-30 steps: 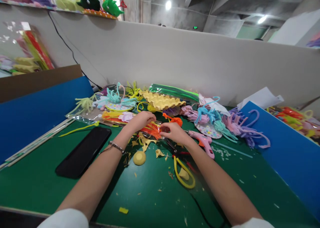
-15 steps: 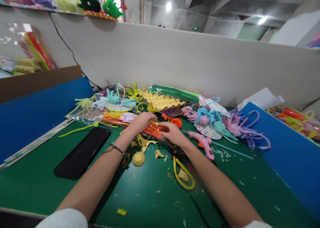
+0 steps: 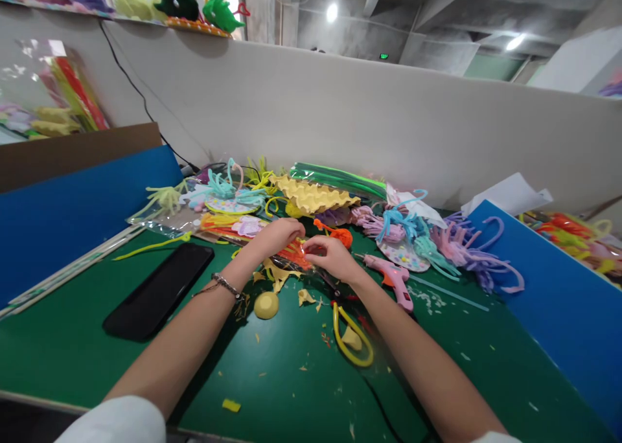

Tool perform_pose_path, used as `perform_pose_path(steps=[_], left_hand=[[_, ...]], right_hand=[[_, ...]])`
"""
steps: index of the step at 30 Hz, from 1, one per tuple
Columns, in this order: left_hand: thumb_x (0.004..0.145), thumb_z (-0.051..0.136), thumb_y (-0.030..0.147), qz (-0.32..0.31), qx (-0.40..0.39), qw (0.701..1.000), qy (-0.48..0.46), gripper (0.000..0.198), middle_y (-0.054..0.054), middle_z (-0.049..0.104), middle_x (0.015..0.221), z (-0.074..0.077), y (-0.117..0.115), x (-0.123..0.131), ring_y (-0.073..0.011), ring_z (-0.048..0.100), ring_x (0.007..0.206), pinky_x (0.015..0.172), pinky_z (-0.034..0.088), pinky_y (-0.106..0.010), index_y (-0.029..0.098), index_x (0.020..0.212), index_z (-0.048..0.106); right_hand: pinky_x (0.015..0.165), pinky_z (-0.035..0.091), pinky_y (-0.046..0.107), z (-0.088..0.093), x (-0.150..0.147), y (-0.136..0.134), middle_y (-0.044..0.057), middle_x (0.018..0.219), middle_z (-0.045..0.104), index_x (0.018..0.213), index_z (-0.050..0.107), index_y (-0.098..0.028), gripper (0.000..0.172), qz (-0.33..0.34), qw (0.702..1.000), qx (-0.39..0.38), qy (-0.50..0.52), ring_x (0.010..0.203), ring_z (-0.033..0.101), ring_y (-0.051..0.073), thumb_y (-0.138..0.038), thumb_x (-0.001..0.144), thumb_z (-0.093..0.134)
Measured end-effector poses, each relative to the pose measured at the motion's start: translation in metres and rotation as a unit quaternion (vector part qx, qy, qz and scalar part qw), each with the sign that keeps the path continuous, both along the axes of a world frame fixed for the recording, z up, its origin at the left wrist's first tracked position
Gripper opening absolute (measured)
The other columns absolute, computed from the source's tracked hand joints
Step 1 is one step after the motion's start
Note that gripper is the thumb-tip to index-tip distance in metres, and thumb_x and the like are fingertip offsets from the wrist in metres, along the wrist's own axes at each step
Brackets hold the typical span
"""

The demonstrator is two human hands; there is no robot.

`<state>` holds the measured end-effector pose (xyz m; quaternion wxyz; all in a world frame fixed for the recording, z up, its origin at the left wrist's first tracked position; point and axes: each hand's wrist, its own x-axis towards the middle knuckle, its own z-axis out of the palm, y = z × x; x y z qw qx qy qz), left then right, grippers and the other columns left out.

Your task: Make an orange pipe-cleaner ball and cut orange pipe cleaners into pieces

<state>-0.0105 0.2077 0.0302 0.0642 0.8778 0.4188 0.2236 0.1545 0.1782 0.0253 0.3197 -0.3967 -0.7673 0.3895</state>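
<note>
Both hands meet over a clear plastic packet of orange pipe cleaners (image 3: 294, 253) lying on the green table (image 3: 272, 378). My left hand (image 3: 275, 234), a bracelet on its wrist, has its fingers curled onto the packet's top. My right hand (image 3: 330, 255) pinches the packet's near end with thumb and fingers. An orange fuzzy piece (image 3: 337, 234) lies just behind my right hand. A yellow dome (image 3: 266, 304) sits below my left wrist, with torn yellow scraps (image 3: 279, 276) around it.
A black phone (image 3: 160, 291) lies at left, a pink glue gun (image 3: 393, 278) to the right, a bent yellow pipe cleaner (image 3: 352, 336) near my right forearm. Pipe-cleaner crafts, a yellow egg tray (image 3: 313, 197) and blue boards (image 3: 558, 294) crowd the back and sides.
My right hand has moved a little left, closer to my left hand, on the orange packet. The view has shifted slightly; nothing else moved.
</note>
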Motion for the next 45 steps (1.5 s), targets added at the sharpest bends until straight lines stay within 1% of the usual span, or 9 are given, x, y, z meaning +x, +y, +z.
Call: perform_pose_path(steps=[10, 14, 19, 28, 32, 34, 39, 42, 45], left_hand=[[0.078, 0.039, 0.009, 0.015, 0.001, 0.999, -0.048, 0.024, -0.004, 0.067, 0.083, 0.000, 0.002, -0.005, -0.0134, 0.060, 0.079, 0.074, 0.045, -0.022, 0.014, 0.078, 0.062], [0.077, 0.040, 0.010, 0.006, -0.007, 0.999, -0.052, 0.023, -0.004, 0.067, 0.082, 0.001, 0.003, -0.005, -0.0136, 0.060, 0.078, 0.073, 0.045, -0.022, 0.014, 0.077, 0.062], [0.077, 0.040, 0.011, 0.003, -0.012, 0.998, -0.056, 0.023, -0.004, 0.067, 0.082, 0.004, 0.000, -0.005, -0.0133, 0.060, 0.078, 0.073, 0.044, -0.022, 0.015, 0.076, 0.062], [0.078, 0.038, 0.012, -0.005, -0.038, 0.998, -0.047, 0.024, -0.004, 0.066, 0.084, 0.003, 0.001, -0.006, -0.0139, 0.059, 0.081, 0.074, 0.043, -0.022, 0.014, 0.080, 0.062], [0.079, 0.039, 0.018, -0.037, -0.073, 0.996, -0.024, 0.026, -0.006, 0.064, 0.098, 0.007, -0.003, -0.008, -0.0141, 0.057, 0.091, 0.081, 0.042, -0.023, 0.013, 0.095, 0.059], [0.076, 0.047, 0.027, -0.063, -0.100, 0.993, -0.004, 0.035, -0.007, 0.060, 0.109, 0.008, -0.006, -0.010, -0.0151, 0.055, 0.098, 0.084, 0.041, -0.022, 0.014, 0.108, 0.053], [0.054, 0.069, 0.041, -0.053, -0.151, 0.983, 0.089, 0.092, -0.017, 0.039, 0.131, 0.004, -0.013, -0.008, -0.0280, 0.038, 0.119, 0.093, 0.035, -0.035, 0.014, 0.131, 0.026], [0.053, 0.071, 0.040, -0.029, -0.151, 0.980, 0.125, 0.100, -0.020, 0.034, 0.134, 0.000, -0.014, -0.004, -0.0311, 0.033, 0.122, 0.096, 0.031, -0.040, 0.012, 0.133, 0.019], [0.058, 0.069, 0.037, -0.032, -0.139, 0.982, 0.120, 0.094, -0.019, 0.039, 0.130, 0.000, -0.014, -0.001, -0.0286, 0.039, 0.118, 0.095, 0.033, -0.036, 0.012, 0.133, 0.019]], right_hand=[[0.067, 0.046, 0.024, -0.007, 0.006, 0.008, 0.003, 0.081, 0.063, 0.085, 0.060, -0.012, 0.019, 0.044, 0.998, -0.035, 0.002, 0.072, 0.058, 0.010, -0.010, 0.069, 0.049], [0.072, 0.044, 0.026, -0.004, 0.004, 0.005, 0.003, 0.082, 0.063, 0.077, 0.064, -0.013, 0.019, 0.045, 0.999, -0.001, -0.024, 0.078, 0.057, 0.012, -0.006, 0.070, 0.048], [0.079, 0.039, 0.027, 0.003, 0.001, 0.001, 0.004, 0.082, 0.059, 0.073, 0.068, -0.016, 0.031, 0.044, 0.994, 0.063, -0.073, 0.082, 0.054, 0.014, 0.003, 0.067, 0.044], [0.068, 0.040, 0.024, -0.001, 0.001, 0.002, 0.002, 0.075, 0.058, 0.073, 0.065, -0.015, 0.020, 0.020, 0.992, 0.083, -0.090, 0.068, 0.052, 0.011, -0.001, 0.066, 0.051], [0.068, 0.042, 0.024, -0.001, 0.003, 0.004, 0.004, 0.080, 0.061, 0.076, 0.061, -0.013, 0.017, 0.007, 0.995, 0.073, -0.070, 0.072, 0.054, 0.012, -0.006, 0.070, 0.047], [0.068, 0.042, 0.023, -0.001, 0.004, 0.004, 0.003, 0.080, 0.061, 0.075, 0.060, -0.014, 0.017, 0.011, 0.995, 0.072, -0.066, 0.072, 0.054, 0.011, -0.005, 0.068, 0.047], [0.061, 0.040, 0.021, -0.001, 0.005, 0.004, -0.002, 0.067, 0.057, 0.066, 0.056, -0.014, 0.015, 0.020, 0.995, 0.069, -0.070, 0.062, 0.051, 0.010, -0.004, 0.059, 0.048], [0.060, 0.040, 0.022, -0.001, 0.007, 0.005, -0.001, 0.065, 0.059, 0.066, 0.057, -0.015, 0.011, 0.000, 0.996, 0.069, -0.065, 0.061, 0.052, 0.011, -0.008, 0.062, 0.049], [0.062, 0.041, 0.023, 0.000, 0.009, 0.008, 0.001, 0.069, 0.063, 0.069, 0.060, -0.014, 0.013, -0.035, 0.995, 0.076, -0.056, 0.063, 0.055, 0.012, -0.013, 0.067, 0.048]])
